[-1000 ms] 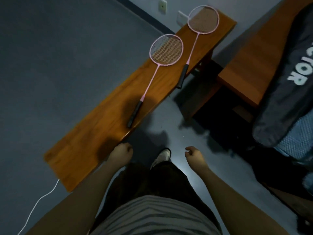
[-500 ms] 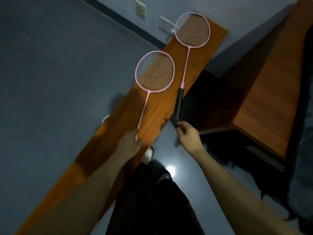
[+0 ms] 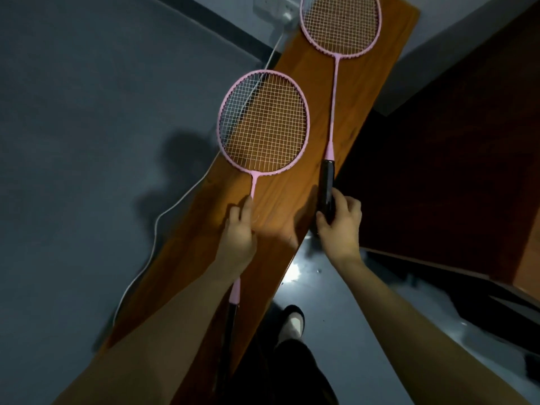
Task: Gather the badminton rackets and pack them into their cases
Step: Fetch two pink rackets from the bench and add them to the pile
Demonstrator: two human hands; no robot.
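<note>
The head view looks steeply down on a long wooden worktop (image 3: 280, 200) that runs from the lower left to the upper right of the picture, with two pink-framed badminton rackets lying along it. The nearer racket (image 3: 263, 124) has its strung head flat on the wood, partly overhanging the left edge, and its thin pink shaft runs down toward the person. The left hand (image 3: 238, 235) is curled over that shaft just below the head, fingers closed on it, and the lower shaft and black grip come out beneath the wrist, past the forearm. The farther racket (image 3: 340, 24) lies with its head at the top of the picture (the top of the frame is cut off by the picture's edge), and its shaft runs down to a black handle (image 3: 326, 185) at the right edge of the worktop. The right hand (image 3: 340, 222) is wrapped round the lower end of that handle, thumb on the left side and fingers on the right. A white cable (image 3: 163, 214) trails over the grey floor (image 3: 73, 112) to the left of the worktop, rising to a wall socket (image 3: 270, 5) at the top. Another wooden surface (image 3: 526, 258) shows at the far right edge. A shoe (image 3: 292, 324) stands on the glossy floor between the forearms.
</note>
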